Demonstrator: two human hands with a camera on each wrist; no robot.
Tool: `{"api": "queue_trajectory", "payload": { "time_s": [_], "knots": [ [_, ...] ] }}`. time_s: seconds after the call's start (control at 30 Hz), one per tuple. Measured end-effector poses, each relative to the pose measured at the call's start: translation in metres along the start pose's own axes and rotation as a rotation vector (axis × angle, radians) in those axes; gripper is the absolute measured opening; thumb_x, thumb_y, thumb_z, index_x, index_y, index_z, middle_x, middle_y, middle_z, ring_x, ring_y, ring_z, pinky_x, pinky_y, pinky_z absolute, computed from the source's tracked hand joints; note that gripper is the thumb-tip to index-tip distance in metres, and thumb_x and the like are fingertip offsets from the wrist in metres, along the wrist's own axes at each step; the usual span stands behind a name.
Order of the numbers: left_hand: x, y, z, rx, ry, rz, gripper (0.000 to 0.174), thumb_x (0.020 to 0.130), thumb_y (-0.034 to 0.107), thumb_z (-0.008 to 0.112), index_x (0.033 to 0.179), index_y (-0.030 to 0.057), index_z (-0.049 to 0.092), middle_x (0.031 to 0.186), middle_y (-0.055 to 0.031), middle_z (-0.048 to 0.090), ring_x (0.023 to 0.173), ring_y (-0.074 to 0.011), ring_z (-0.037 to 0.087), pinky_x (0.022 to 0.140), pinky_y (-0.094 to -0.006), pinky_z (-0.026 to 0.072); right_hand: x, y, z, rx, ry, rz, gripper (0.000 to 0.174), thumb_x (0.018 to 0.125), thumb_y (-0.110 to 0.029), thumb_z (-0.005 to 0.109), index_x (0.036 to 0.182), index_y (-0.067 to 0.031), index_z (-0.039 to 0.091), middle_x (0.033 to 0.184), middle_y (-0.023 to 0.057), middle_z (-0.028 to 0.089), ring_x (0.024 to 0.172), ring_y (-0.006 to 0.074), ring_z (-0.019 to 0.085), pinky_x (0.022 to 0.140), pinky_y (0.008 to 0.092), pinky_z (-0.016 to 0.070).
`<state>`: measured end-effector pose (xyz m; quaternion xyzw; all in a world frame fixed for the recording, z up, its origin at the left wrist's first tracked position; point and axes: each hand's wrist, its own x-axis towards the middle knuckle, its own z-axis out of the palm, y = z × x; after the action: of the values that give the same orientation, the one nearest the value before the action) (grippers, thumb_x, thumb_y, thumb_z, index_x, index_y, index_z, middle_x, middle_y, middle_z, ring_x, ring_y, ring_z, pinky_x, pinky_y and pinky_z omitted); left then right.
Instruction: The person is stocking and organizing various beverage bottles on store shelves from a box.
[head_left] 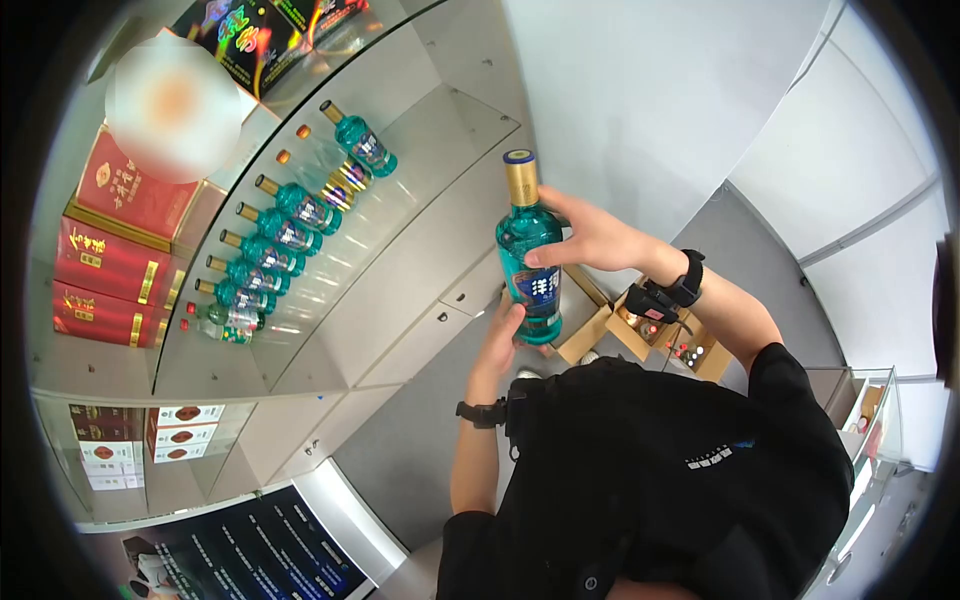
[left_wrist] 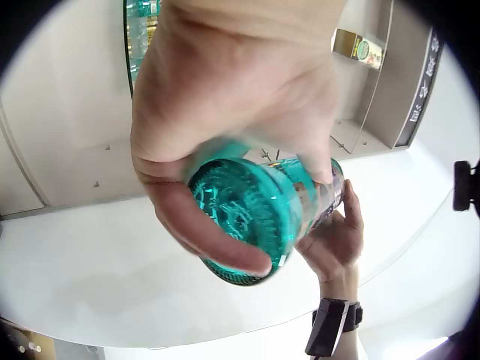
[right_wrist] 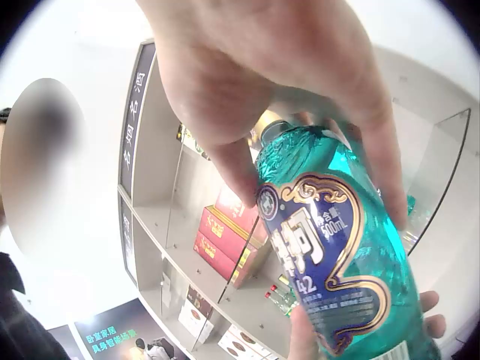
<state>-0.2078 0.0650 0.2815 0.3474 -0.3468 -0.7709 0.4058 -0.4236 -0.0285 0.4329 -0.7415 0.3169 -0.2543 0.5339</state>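
Observation:
Both hands hold a teal glass liquor bottle [head_left: 528, 240] with a gold neck, blue-topped cap and dark blue label. My right hand [head_left: 600, 236] grips it round the shoulder, thumb across the front above the label. Lower down, my left hand [head_left: 497, 340] holds the base. The left wrist view shows the left hand's fingers curled round the ribbed bottom of the bottle [left_wrist: 240, 214], with the right hand [left_wrist: 337, 244] farther up. In the right wrist view the label of the bottle [right_wrist: 330, 262] faces the camera, and the left hand's fingertips [right_wrist: 301, 334] show at its lower end.
A glass shelf [head_left: 400, 200] on the left bears a row of similar teal bottles [head_left: 285, 230] and some clear ones. Red gift boxes [head_left: 105, 275] stand beyond it. Open cardboard boxes [head_left: 610, 330] with bottles sit on the floor. A glass case [head_left: 880, 400] is at right.

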Motion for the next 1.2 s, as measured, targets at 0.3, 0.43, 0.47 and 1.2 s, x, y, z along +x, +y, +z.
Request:
{"api": "queue_trajectory", "payload": {
  "time_s": [0.3, 0.43, 0.47, 1.2],
  "knots": [
    [-0.015, 0.021, -0.016, 0.268, 0.163, 0.246, 0.071, 0.077, 0.021, 0.083, 0.134, 0.0028, 0.046, 0.121, -0.0068, 0.059, 0.109, -0.0165, 0.057, 0.095, -0.0318, 0.0451, 0.040, -0.031, 0.042, -0.034, -0.036, -0.083, 0.063, 0.081, -0.026, 0.075, 0.131, -0.0021, 0.044, 0.115, 0.0144, 0.059, 0.109, 0.0242, 0.057, 0.097, 0.0361, 0.0442],
    [-0.035, 0.038, -0.047, 0.277, 0.230, 0.305, 0.066, 0.077, 0.019, 0.082, 0.131, 0.0027, 0.048, 0.116, -0.0063, 0.062, 0.105, -0.0163, 0.059, 0.092, -0.0318, 0.0471, 0.067, -0.047, 0.066, -0.120, -0.132, -0.015, 0.081, 0.082, -0.023, 0.073, 0.148, -0.0062, 0.030, 0.136, 0.0118, 0.050, 0.130, 0.0239, 0.046, 0.109, 0.0361, 0.0352],
    [-0.042, 0.044, -0.055, 0.297, 0.254, 0.319, 0.066, 0.076, 0.020, 0.082, 0.130, 0.0027, 0.049, 0.115, -0.0063, 0.062, 0.104, -0.0164, 0.059, 0.091, -0.0316, 0.0472, 0.073, -0.052, 0.075, -0.123, -0.132, 0.026, 0.083, 0.082, -0.023, 0.072, 0.149, -0.0058, 0.027, 0.138, 0.0134, 0.049, 0.132, 0.0247, 0.043, 0.111, 0.0362, 0.0325],
    [-0.081, 0.091, -0.210, 0.553, 0.285, 0.333, 0.063, 0.080, 0.024, 0.079, 0.127, -0.0030, 0.047, 0.112, -0.0098, 0.061, 0.098, -0.0173, 0.061, 0.084, -0.0314, 0.0505, 0.184, -0.016, 0.203, 0.071, 0.321, -0.013, 0.062, 0.080, -0.033, 0.078, 0.127, -0.0036, 0.049, 0.107, 0.0111, 0.064, 0.101, 0.0199, 0.062, 0.091, 0.0331, 0.0487]
  ]
}}
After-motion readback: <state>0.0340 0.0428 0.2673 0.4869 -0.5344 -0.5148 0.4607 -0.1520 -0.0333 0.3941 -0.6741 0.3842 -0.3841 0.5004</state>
